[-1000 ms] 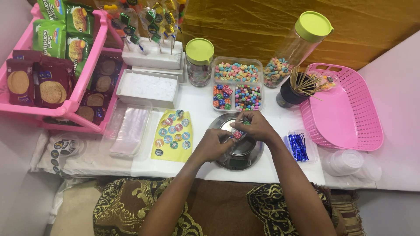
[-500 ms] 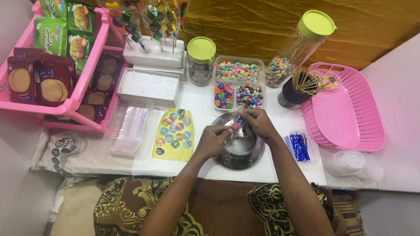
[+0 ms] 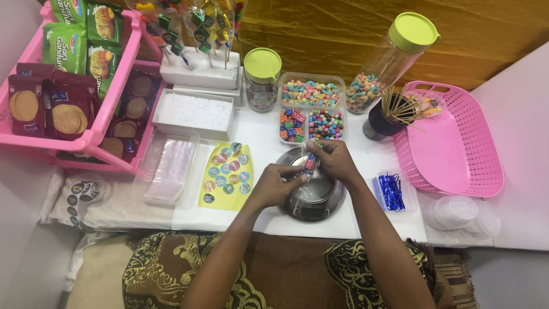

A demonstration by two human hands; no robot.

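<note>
Both hands meet over the round steel kitchen scale (image 3: 313, 194) on the white desk (image 3: 257, 129). The right hand (image 3: 337, 161) pinches the top of a thin skewer threaded with small coloured candies (image 3: 310, 161), and the left hand (image 3: 276, 186) is closed on its lower end; the skewer stands slightly tilted just above the scale's pan.

Behind it, a clear three-part plastic tray (image 3: 312, 106) holds pastel ring sweets in the long back compartment, wrapped cube candies front left and small round balls front right. A short glass jar with a green lid (image 3: 262, 78) holds mixed beads or sweets, too small to tell. A tall leaning jar with a green lid (image 3: 390, 64) is about a third full of coloured cereal rings. A dark cup (image 3: 382, 120) carries wooden sticks. A small clear tub (image 3: 392, 191) holds blue twist ties. The pink slotted basket (image 3: 457, 143) shows only a small wrapped item at its far corner. The scale's display is unreadable
</note>
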